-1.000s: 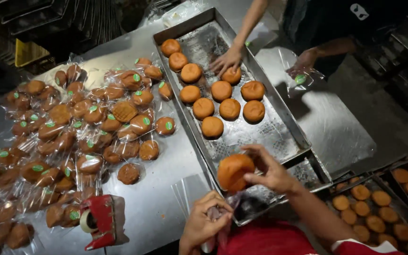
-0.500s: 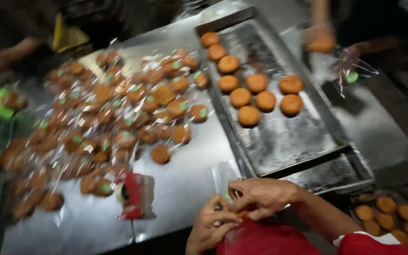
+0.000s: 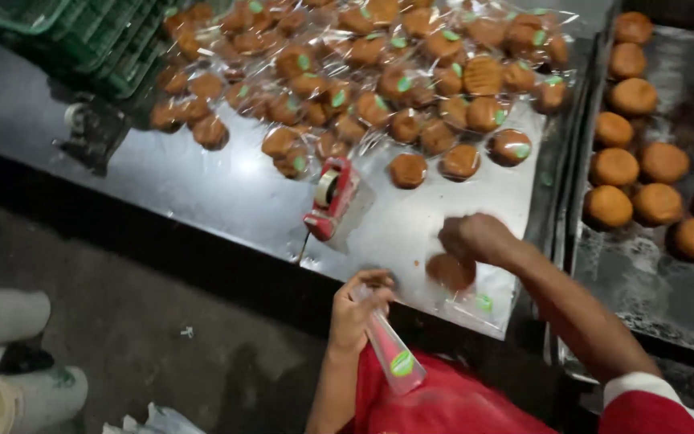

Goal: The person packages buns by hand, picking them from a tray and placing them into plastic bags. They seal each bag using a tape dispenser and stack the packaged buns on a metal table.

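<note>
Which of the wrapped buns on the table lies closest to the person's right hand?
The bun in a clear bag just under the right hand, at the table's near edge; the other wrapped buns lie farther back.

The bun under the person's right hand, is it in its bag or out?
In. The bun lies inside a clear bag on the steel table, under the right hand; film with a green sticker extends past it.
</note>
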